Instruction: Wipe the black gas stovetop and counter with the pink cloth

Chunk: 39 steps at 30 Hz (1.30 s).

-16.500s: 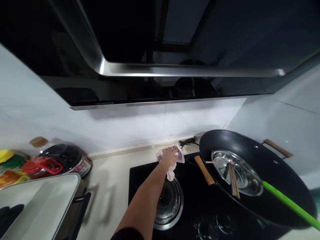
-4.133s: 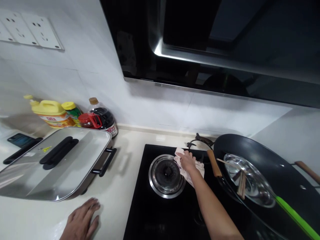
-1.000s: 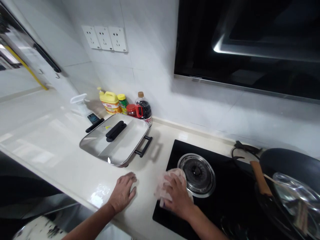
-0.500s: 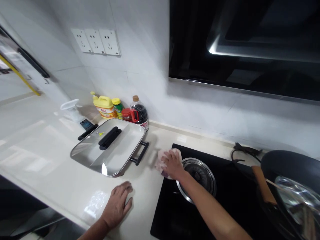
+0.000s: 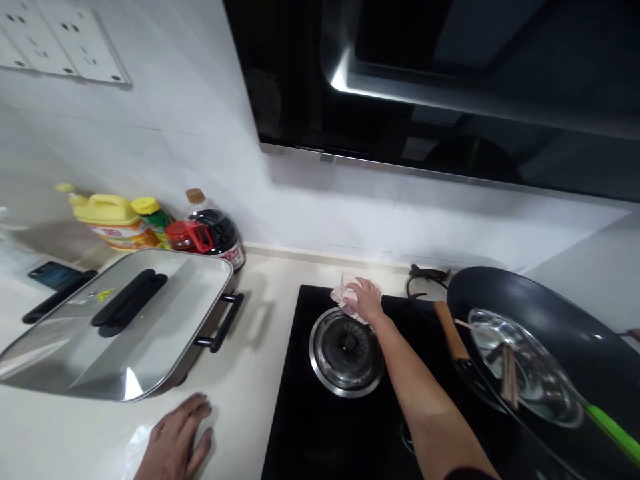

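Under my right hand (image 5: 365,299) is a crumpled pale pink cloth (image 5: 343,293), pressed against the back edge of the black cooktop (image 5: 300,413). My fingers are curled over the cloth. Just in front of it lies the round burner (image 5: 349,343) with its shiny metal ring. My left hand (image 5: 175,437) rests on the pale countertop (image 5: 240,413), fingers loosely apart and holding nothing. Close beyond that hand stands a rectangular electric pan (image 5: 195,360) under a glass lid (image 5: 173,333) with a black handle.
On the right a large black wok (image 5: 500,287) holds a metal bowl (image 5: 540,393) and a green-handled utensil (image 5: 613,430). Bottles, including a dark sauce bottle (image 5: 220,230) and a yellow jug (image 5: 107,213), line the wall. A black range hood (image 5: 425,87) hangs above.
My right hand has moved the cloth from the cooktop's left edge to its back edge, behind the burner. The view has swung right; my left hand stays on the countertop.
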Motion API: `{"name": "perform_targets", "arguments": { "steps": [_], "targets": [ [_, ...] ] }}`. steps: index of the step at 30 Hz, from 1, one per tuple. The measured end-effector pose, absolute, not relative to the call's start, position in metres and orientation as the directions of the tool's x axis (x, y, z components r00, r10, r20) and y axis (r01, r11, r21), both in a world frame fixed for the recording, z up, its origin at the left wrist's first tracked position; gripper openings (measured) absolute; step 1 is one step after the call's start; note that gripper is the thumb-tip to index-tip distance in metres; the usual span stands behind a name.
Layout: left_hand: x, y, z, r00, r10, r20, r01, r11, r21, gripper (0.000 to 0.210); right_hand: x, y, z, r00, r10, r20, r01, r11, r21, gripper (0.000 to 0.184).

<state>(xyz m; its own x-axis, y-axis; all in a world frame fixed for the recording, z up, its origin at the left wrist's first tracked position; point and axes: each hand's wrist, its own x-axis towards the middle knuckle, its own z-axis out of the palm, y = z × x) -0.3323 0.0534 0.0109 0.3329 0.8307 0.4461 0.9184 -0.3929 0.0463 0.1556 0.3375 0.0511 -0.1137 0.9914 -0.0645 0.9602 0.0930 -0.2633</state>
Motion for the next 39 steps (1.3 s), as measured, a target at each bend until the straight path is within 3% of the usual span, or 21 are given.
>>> {"name": "perform_targets", "arguments": {
  "steps": [12, 19, 23, 25, 31, 39],
  "targets": [
    [-0.339, 0.056, -0.001, 0.323, 0.829, 0.457, 0.917, -0.393, 0.065, 0.033, 0.222, 0.252, 0.054, 0.161, 0.987, 0.011, 0.973, -0.157, -0.171, 0.04],
    [-0.339, 0.056, -0.008, 0.29, 0.85, 0.44, 0.926, -0.366, 0.096, 0.033, 0.244, 0.184, 0.061, 0.205, 0.976, -0.075, 0.979, -0.203, 0.036, 0.045],
    [-0.339, 0.055, -0.008, 0.294, 0.854, 0.429, 0.928, -0.362, 0.086, 0.033, 0.247, 0.192, 0.067, 0.25, 0.958, -0.142, 0.967, -0.255, -0.021, 0.067],
    [-0.339, 0.055, -0.006, 0.289, 0.854, 0.432, 0.93, -0.357, 0.084, 0.032, 0.245, 0.202, 0.068, 0.297, 0.938, -0.177, 0.949, -0.31, -0.053, 0.064],
    [-0.332, 0.056, 0.009, 0.339, 0.818, 0.464, 0.906, -0.417, 0.074, 0.03, 0.24, 0.227, 0.058, 0.313, 0.939, -0.144, 0.949, -0.302, 0.091, 0.053],
    [-0.33, 0.058, 0.013, 0.349, 0.809, 0.473, 0.908, -0.417, 0.043, 0.029, 0.251, 0.263, 0.054, 0.324, 0.943, -0.078, 0.946, -0.321, 0.05, 0.05]
  ]
}}
